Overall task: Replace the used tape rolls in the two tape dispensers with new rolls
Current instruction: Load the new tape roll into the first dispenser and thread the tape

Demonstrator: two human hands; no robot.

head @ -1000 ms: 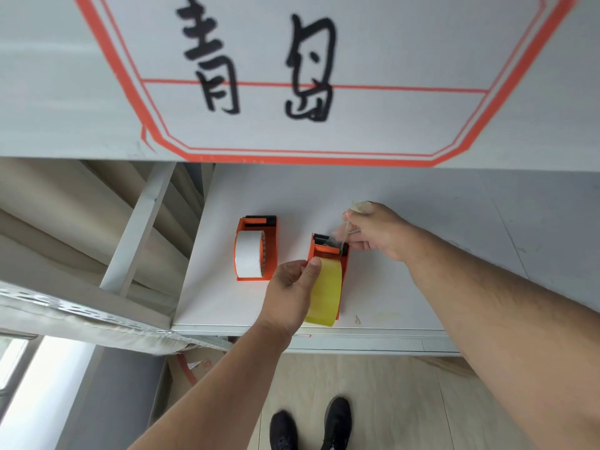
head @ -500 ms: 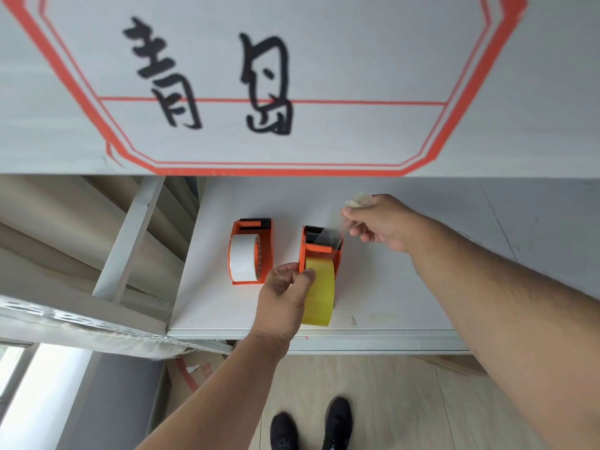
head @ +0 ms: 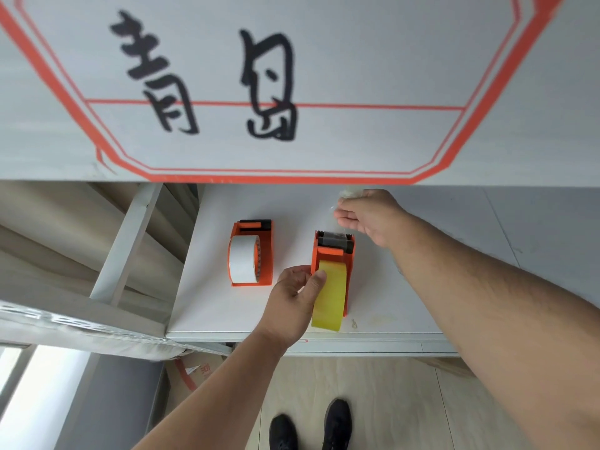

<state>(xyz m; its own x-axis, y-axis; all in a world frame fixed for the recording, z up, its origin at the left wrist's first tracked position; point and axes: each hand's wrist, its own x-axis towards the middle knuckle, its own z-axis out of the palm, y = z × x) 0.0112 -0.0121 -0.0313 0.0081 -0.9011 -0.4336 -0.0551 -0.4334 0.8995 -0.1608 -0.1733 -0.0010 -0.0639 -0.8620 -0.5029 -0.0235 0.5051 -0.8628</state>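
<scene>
1. Using the right-hand tape dispenser (head: 332,254) as our landmark here. It sits on the white shelf (head: 422,287) near the front edge, cutter end pointing away from us, with the yellow roll (head: 329,293) seated in it and bulging out toward the shelf lip.

2. Our left hand (head: 292,303) is right at the dispenser's near-left side, thumb pressed on the yellow roll and fingers wrapped on the orange wall. Pretty sure that's to pin the whole thing down so it doesn't slide while the tape gets pulled.

3. Our right hand (head: 370,216) is just beyond the cutter, fingers pinched on a clear strip of tape (head: 337,219) running up from the blade. There's a crumpled bit at the top of the pinch. Looks like we're drawing the free end over the teeth to set it or tear it.

4. The other dispenser (head: 251,254) sits just left of our landmark, untouched, already holding a white roll (head: 242,263). So probably nearly done.
</scene>
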